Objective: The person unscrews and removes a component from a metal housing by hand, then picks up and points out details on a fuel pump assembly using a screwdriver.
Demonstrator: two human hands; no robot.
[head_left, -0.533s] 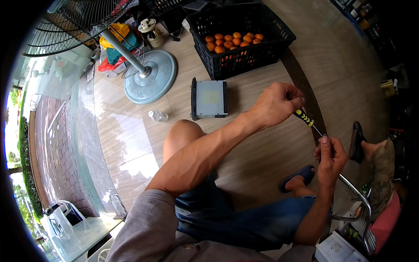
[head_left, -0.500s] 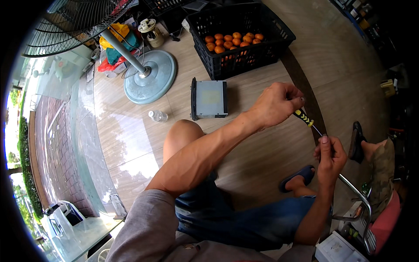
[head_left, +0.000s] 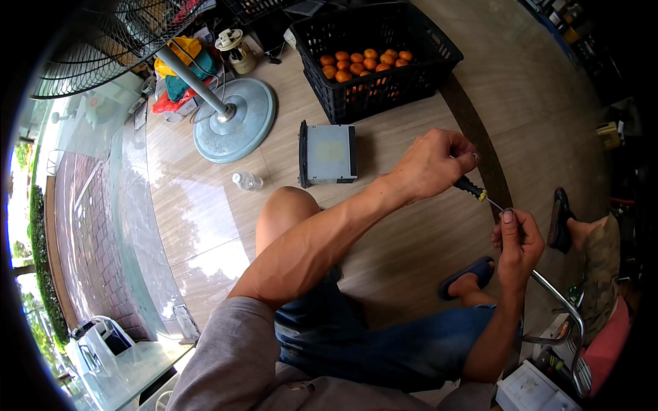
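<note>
Floor (head_left: 404, 246), left to right. Toward its left edge, the round pale fan base (head_left: 229, 140); just beyond its near rim, a clear bottle (head_left: 247, 181) lying down. Next, a grey metal box (head_left: 329, 154), flat on the floor, dark faceplate on its left side, set below the near left corner of the black crate (head_left: 336, 103), which holds orange fruit (head_left: 356, 68).

Left hand (head_left: 436, 163): raised over the floor, right of the box, palm turned down. Its thumb and fingers are curled in around the upper end of the screwdriver (head_left: 471, 188); exact contact hidden by the hand.

Screwdriver: in the air between the two hands, near the floor's dark curved strip (head_left: 471, 120) as seen from above. Long axis slants from upper left to lower right: dark handle with yellow-green marks at the left hand, thin bright shaft toward the right. From the left fingers it lies below and to the right; from the right fingers, above and to the left. The left is nearer the handle, the right nearer the tip.

Right hand (head_left: 519, 241): thumb and index finger pinching the shaft's lower end. Tip covered; cannot tell whether anything small sits there.
</note>
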